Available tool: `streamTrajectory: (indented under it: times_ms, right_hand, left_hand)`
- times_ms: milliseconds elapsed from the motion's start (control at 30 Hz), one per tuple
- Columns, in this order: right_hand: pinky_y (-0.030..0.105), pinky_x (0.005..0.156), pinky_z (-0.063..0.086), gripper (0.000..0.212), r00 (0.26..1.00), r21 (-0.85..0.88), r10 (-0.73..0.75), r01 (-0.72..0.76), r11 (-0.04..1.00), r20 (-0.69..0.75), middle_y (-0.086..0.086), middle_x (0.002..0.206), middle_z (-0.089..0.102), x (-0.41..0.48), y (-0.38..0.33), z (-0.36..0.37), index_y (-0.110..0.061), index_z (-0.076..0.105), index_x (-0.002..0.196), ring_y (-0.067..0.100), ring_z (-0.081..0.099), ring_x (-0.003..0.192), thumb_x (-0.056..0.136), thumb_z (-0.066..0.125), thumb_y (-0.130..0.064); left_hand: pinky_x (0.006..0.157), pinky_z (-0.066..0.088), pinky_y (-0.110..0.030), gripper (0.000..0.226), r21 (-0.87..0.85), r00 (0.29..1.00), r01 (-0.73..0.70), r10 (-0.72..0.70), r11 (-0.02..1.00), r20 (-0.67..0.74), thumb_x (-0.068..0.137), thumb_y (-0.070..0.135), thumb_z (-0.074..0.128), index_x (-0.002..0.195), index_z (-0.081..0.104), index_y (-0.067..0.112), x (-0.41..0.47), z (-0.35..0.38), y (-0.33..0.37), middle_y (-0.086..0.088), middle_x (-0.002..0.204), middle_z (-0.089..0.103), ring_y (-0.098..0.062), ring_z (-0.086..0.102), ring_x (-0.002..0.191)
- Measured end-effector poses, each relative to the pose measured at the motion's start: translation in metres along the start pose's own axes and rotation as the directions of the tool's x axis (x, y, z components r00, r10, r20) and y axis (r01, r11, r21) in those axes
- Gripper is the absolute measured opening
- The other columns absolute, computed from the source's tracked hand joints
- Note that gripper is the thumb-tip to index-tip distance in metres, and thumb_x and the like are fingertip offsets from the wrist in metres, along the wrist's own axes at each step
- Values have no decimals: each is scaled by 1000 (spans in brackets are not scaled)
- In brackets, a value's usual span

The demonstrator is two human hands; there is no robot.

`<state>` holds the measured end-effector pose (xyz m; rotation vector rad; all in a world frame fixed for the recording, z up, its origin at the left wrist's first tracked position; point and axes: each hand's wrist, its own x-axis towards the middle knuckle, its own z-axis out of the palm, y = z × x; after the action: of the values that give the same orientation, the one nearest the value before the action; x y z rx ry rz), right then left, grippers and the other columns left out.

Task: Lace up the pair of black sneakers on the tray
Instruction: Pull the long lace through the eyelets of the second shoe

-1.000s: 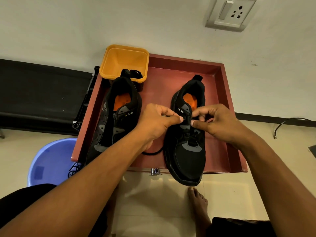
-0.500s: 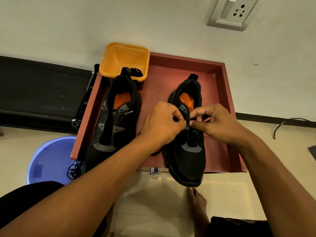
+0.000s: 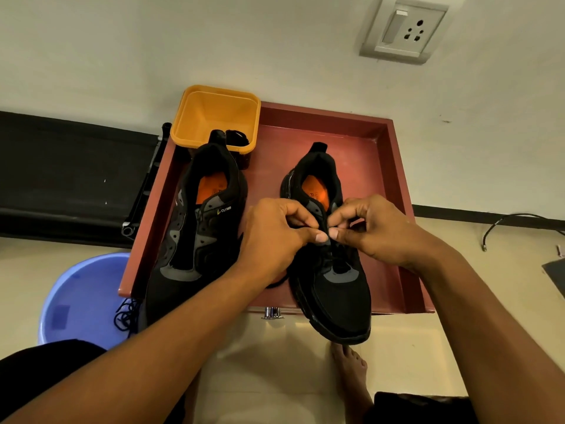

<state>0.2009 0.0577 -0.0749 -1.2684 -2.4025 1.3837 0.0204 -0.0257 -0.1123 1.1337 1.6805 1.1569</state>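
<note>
Left hand point(image 3: 275, 240) and right hand point(image 3: 382, 231) both pinch the lace point(image 3: 276, 283) over the right-side sneaker point(image 3: 339, 289); slackened fingers point(image 3: 305, 218) could let it slip the eyelet

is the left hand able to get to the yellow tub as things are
Probably not yet: the left hand is pinching a lace on the right-side sneaker, and the other sneaker stands before the yellow tub.
</note>
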Motion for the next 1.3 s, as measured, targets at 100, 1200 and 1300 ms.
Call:
streamTrajectory:
  times_ms: [100, 1200, 1300]
  right_hand:
    - [21, 76, 54, 19, 1000, -27, -10, 10, 1000, -19, -6, 86, 69, 0, 1, 1, -28, 78, 82, 10, 66, 84, 93, 77, -11]
    - [16, 56, 45, 38, 928, 224, 118, -38, 974, -353, -5, 78, 75, 0, -4, 13, -13, 79, 89, 1, 63, 62, 103, 44, -7]
    - [28, 54, 49, 28, 951, 290, 103, -14, 957, -293, 5, 83, 76, 2, -11, 14, -17, 80, 95, 14, 65, 63, 106, 55, -23]
  left_hand:
    - [68, 59, -50, 54, 67, 998, -66, 67, 996, -6, 58, 21, 99, 93, 59, 29, 3, -4, 1, 2, 67, 70, -14, 70, 63]
    - [56, 52, -24, 17, 156, 963, -47, 3, 987, 269, 107, 26, 55, 102, 71, 25, 30, -44, 6, -2, 75, 67, -21, 70, 57]
    - [55, 50, -21, 14, 164, 967, -65, 21, 984, 255, 106, 27, 57, 104, 71, 25, 29, -42, 5, 0, 74, 67, -19, 70, 57]
